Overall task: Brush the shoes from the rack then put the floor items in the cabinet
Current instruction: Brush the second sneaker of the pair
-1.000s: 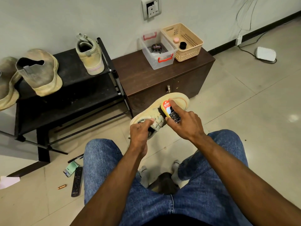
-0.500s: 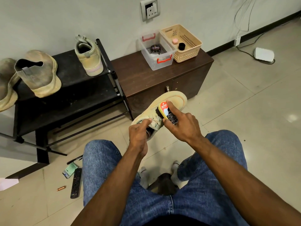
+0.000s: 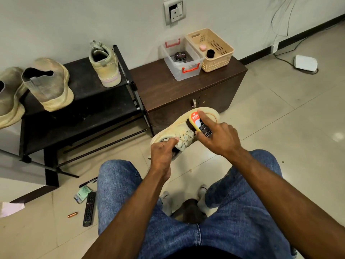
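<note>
The right hand (image 3: 220,137), gripping the brush (image 3: 200,125), is stroking back toward the toe while the left hand (image 3: 162,152) is clasping the shoe (image 3: 179,128), so brushing is continuing.

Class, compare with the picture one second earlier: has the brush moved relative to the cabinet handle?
Yes, slightly. The brush in the right hand has shifted up and right, closer to the cabinet handle.

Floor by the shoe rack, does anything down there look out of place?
Yes. Loose items lie scattered on the floor tiles beside the shoe rack: a black remote, a green packet, a pen, a small copper-coloured cylinder and a pink paper. They look dropped, not stored.
</note>
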